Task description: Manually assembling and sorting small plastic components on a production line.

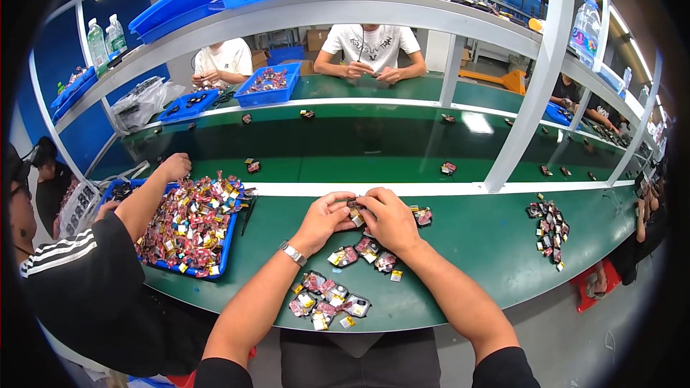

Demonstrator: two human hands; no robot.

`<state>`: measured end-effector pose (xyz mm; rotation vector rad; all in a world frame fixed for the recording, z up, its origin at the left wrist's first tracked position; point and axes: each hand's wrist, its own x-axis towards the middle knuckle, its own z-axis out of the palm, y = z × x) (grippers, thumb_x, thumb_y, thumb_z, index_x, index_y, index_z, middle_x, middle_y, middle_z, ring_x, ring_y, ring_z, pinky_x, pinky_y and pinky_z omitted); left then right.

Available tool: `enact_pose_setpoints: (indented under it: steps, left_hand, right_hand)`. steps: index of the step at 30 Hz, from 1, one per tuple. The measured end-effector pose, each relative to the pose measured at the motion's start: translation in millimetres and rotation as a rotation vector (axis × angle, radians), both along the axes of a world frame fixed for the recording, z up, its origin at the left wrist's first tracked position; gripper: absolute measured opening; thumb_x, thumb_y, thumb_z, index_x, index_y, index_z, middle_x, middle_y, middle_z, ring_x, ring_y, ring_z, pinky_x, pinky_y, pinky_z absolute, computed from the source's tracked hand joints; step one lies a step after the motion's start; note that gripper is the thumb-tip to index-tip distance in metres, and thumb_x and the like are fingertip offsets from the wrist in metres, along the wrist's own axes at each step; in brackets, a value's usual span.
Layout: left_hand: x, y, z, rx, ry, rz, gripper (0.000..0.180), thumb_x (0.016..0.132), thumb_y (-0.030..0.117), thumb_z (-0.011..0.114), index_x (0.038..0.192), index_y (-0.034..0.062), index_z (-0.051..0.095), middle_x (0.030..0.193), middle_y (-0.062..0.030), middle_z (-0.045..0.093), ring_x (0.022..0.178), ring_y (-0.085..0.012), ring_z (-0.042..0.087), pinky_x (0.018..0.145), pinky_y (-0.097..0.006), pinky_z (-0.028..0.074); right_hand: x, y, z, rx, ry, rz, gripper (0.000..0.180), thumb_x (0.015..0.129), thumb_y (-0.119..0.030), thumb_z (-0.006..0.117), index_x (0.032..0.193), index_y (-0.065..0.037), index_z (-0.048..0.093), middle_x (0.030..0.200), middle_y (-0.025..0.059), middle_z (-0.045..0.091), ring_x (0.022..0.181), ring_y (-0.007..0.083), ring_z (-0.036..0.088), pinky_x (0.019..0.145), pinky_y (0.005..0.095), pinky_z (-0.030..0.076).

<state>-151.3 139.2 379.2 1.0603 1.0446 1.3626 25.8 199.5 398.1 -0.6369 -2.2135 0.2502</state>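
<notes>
Over the green bench, both of my hands meet in the middle. My left hand (324, 220), a metal watch on its wrist, pinches a small electronic assembly (355, 213) with a dark housing and a pale, yellow-edged piece. My right hand (389, 221) closes on the same assembly from the other side; my fingers hide much of it. Just below my hands lie a few similar black-cased assemblies (345, 256) with red boards. Closer to the bench's front edge is a cluster of several more assemblies (327, 303). Another assembly (422, 215) rests beyond my right hand.
A blue tray (231, 239) heaped with small red-and-yellow parts stands at left, where a co-worker's arm (147, 197) reaches past. Another pile of assemblies (550, 230) lies at right. Behind a white rail (374, 189), a green conveyor belt (359, 169) carries scattered assemblies. A metal post (528, 79) rises at right.
</notes>
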Motion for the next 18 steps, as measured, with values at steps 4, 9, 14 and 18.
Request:
enact_pose_setpoints:
  steps: [4,9,14,18]
  left_hand:
    - [1.8,-0.4,1.8,-0.018,-0.039,-0.041,0.032,0.097,0.004,0.051,0.128,0.002,0.05,0.115,-0.0079,0.064,0.099,-0.0127,0.064,0.083,-0.026,0.056]
    - [4.5,-0.7,2.6,0.013,-0.03,-0.05,0.034,0.098,0.005,0.049,0.132,0.0028,0.048,0.115,-0.007,0.064,0.1,-0.0117,0.063,0.084,-0.025,0.055]
    - [4.2,-2.1,4.1,0.041,0.02,-0.082,0.035,0.097,0.004,0.05,0.132,0.003,0.049,0.117,-0.0065,0.062,0.101,-0.0113,0.062,0.084,-0.026,0.055]
    - [1.6,-0.8,2.0,0.037,0.035,-0.089,0.034,0.097,0.004,0.051,0.131,0.0032,0.049,0.117,-0.0064,0.061,0.104,-0.0119,0.061,0.084,-0.026,0.055]
  right_hand:
    - [4.5,2.9,7.0,-0.051,-0.034,0.078,0.015,0.076,-0.005,0.069,0.089,-0.006,0.063,0.109,0.0074,0.057,0.106,0.0272,0.056,0.084,0.0374,0.05]
    - [2.2,7.7,-1.8,-0.022,0.033,0.117,0.015,0.075,-0.004,0.07,0.09,-0.006,0.065,0.114,0.0091,0.056,0.109,0.0297,0.054,0.088,0.0384,0.048]
    - [-1.9,7.5,-4.8,-0.035,0.072,0.094,0.01,0.077,-0.005,0.069,0.086,-0.005,0.066,0.111,0.0093,0.059,0.109,0.0294,0.055,0.088,0.0385,0.048]
    - [0.6,7.5,-2.0,-0.069,0.062,0.111,0.007,0.078,-0.006,0.067,0.085,-0.004,0.067,0.113,0.0093,0.06,0.111,0.0294,0.054,0.092,0.0385,0.047]
